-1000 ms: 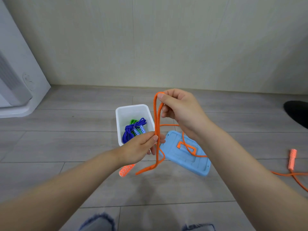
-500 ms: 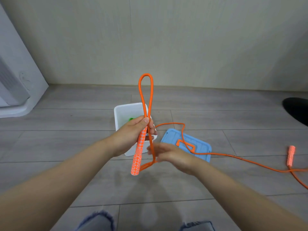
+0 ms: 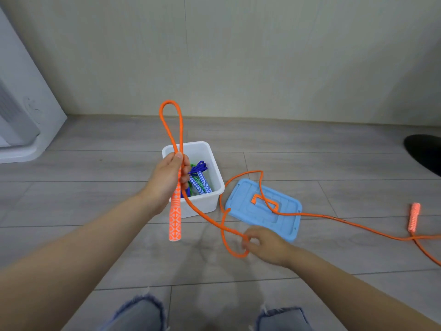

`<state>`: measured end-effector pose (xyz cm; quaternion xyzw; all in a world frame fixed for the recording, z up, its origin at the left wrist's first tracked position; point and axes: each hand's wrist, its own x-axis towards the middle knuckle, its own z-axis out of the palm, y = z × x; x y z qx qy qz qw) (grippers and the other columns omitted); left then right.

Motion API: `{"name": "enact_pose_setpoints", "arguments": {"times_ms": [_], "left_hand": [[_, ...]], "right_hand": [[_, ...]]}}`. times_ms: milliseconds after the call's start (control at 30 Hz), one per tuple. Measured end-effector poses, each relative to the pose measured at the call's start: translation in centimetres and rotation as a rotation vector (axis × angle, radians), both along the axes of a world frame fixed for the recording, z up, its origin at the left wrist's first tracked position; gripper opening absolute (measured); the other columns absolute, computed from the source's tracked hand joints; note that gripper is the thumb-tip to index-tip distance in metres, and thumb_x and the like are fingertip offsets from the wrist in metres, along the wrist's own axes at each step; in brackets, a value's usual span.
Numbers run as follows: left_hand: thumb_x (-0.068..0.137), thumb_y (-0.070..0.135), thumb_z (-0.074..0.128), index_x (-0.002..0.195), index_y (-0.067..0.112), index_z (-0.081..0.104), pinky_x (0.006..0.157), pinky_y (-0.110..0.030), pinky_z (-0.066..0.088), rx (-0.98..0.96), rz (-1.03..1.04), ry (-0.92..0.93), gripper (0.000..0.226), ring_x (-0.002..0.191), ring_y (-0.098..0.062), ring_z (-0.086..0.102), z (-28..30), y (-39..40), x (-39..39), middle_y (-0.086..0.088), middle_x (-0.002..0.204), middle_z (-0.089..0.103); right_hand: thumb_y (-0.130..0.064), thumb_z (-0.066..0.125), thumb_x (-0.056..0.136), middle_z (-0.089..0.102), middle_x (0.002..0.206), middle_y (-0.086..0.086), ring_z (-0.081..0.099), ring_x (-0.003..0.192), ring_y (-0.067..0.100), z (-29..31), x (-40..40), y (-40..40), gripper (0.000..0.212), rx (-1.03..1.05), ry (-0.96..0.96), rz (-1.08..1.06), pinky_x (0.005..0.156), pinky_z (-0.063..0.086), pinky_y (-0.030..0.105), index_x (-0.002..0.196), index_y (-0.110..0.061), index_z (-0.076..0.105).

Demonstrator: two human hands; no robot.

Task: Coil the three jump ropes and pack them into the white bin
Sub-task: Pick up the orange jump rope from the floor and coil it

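Nearest, right hand low, grip pinching the orange jump rope to gather the next loop. Left hand clutching orange handle and loop upright, anchoring the coil. Beyond, white bin holding blue and green ropes, blue lid off beside it, leaving the bin open for packing.

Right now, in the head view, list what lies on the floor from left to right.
white appliance base → white bin → blue lid → far orange handle
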<state>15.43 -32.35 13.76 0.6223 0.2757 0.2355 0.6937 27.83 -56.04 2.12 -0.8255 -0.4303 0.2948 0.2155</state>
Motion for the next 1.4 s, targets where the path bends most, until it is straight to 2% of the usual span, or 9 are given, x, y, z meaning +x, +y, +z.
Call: {"name": "enact_pose_setpoints", "arguments": {"times_ms": [67,200,433,533,700,933,1133,1300,1400], "left_hand": [[0.103,0.021,0.031,0.078,0.014,0.049,0.046,-0.025,0.037,0.070,0.030,0.070,0.032,0.049,-0.014,0.035,-0.9,0.3,-0.3,-0.001,0.064,0.044],[0.102,0.021,0.033,0.080,0.011,0.052,0.048,-0.027,0.039,0.168,-0.063,0.232,0.031,0.050,-0.013,0.038,-1.9,0.2,-0.6,-0.005,0.069,0.047],[0.103,0.023,0.035,0.084,0.011,0.058,0.052,-0.029,0.041,0.365,-0.322,0.349,0.032,0.051,-0.012,0.038,-2.2,-1.2,-0.9,-0.001,0.084,0.066],[0.103,0.024,0.036,0.088,0.011,0.060,0.052,-0.026,0.040,0.356,-0.413,0.324,0.031,0.051,-0.010,0.038,-2.1,-1.7,-1.1,-0.002,0.093,0.070],[0.101,0.030,0.043,0.089,0.013,0.062,0.051,-0.022,0.039,0.276,-0.534,0.273,0.029,0.052,-0.007,0.041,-1.6,-2.8,-1.4,-0.003,0.087,0.069],[0.086,0.038,0.067,0.076,0.030,0.063,0.075,-0.017,0.052,0.585,-0.640,0.325,0.014,0.080,-0.006,0.067,-1.5,-3.0,-1.3,0.009,0.079,0.072],[0.094,0.038,0.056,0.076,0.024,0.060,0.058,-0.026,0.050,0.709,-0.643,0.424,0.023,0.056,-0.007,0.054,-2.1,-2.5,-1.4,0.008,0.064,0.059],[0.100,0.035,0.044,0.073,0.017,0.046,0.045,-0.022,0.031,0.474,-0.515,0.429,0.032,0.050,-0.008,0.034,-2.4,-0.5,-1.8,0.003,0.064,0.043],[0.100,0.038,0.041,0.075,0.015,0.051,0.047,-0.025,0.034,0.563,-0.354,0.500,0.036,0.050,-0.010,0.038,-2.8,2.3,-2.2,0.006,0.063,0.046]], "right_hand": [[-0.032,0.055,0.090,0.069,0.083,-0.009,0.061,0.083,0.001,0.7,1.1,0.1,0.017,0.212,0.003,-0.184,0.080,0.044,0.019,0.076,-0.032,0.064],[-0.013,0.050,0.099,0.065,0.063,-0.001,0.063,0.063,0.010,4.4,2.2,1.5,0.019,0.537,0.261,-0.442,0.070,0.053,0.024,0.089,-0.013,0.066],[-0.018,0.044,0.102,0.042,0.055,0.003,0.050,0.048,0.018,12.5,0.6,5.1,0.023,0.685,0.584,-0.404,0.051,0.050,0.027,0.088,-0.008,0.059],[-0.023,0.046,0.101,0.028,0.053,-0.002,0.027,0.044,0.012,14.1,0.0,6.1,0.027,0.665,0.523,-0.395,0.041,0.034,0.025,0.079,-0.015,0.061],[-0.029,0.051,0.096,0.036,0.044,-0.014,0.032,0.040,0.004,15.1,0.1,7.0,0.035,0.595,0.339,-0.429,0.042,0.028,0.017,0.065,-0.022,0.066],[-0.026,0.047,0.097,0.031,0.044,-0.012,0.025,0.038,0.004,15.8,0.5,6.9,0.031,0.545,0.457,-0.439,0.039,0.024,0.018,0.076,-0.015,0.067],[-0.030,0.054,0.094,0.036,0.046,-0.010,0.030,0.042,0.006,15.6,2.2,5.9,0.029,0.486,0.317,-0.471,0.043,0.026,0.022,0.071,-0.017,0.067],[-0.051,0.072,0.078,0.040,0.053,-0.002,0.036,0.053,0.012,14.5,5.9,3.3,0.044,0.231,-0.097,-0.432,0.053,0.031,0.028,0.059,-0.018,0.051],[-0.052,0.069,0.081,0.043,0.058,0.002,0.038,0.056,0.015,13.6,7.5,1.3,0.046,0.132,-0.146,-0.407,0.057,0.032,0.030,0.061,-0.014,0.053]]}}
